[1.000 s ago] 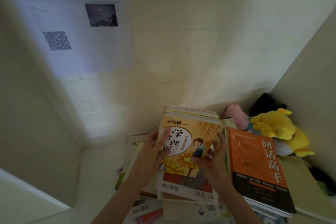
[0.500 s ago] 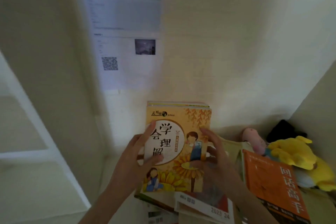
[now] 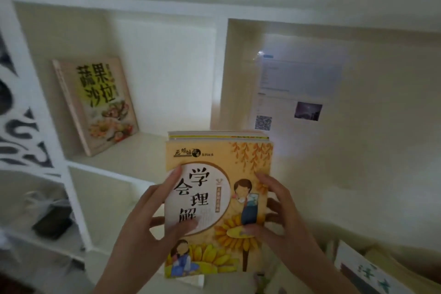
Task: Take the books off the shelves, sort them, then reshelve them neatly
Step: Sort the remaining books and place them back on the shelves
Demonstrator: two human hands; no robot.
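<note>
While both hands hold it, the pile of books (image 3: 218, 198) sits in the middle of the frame, a bit below center, up in the air & in front of the white shelf (image 3: 143, 7); the top book is yellow w/ sunflowers & two drawn kids on it; more book edges peek out behind its top edge. At the pile's left side the left hand (image 3: 140, 229) grips it, thumb & one finger on the cover, other fingers curled round the back; the right hand (image 3: 280, 210) grips the right side the same way, thumb flat on the cover by a sunflower.

Upper left of the frame: a cookbook (image 3: 95, 105) w/ food pics stands in a shelf box, leaning on the box's left wall. Lower left: a dark thing (image 3: 52, 224) lies in a lower box; too blurry to tell what it is. Right of center, higher up: a paper (image 3: 298, 79) w/ a square code & a small dark pic is stuck on the wall. Bottom right corner: a loose book (image 3: 365, 272) w/ green letters lies tilted, partly cut off by the frame edge.
</note>
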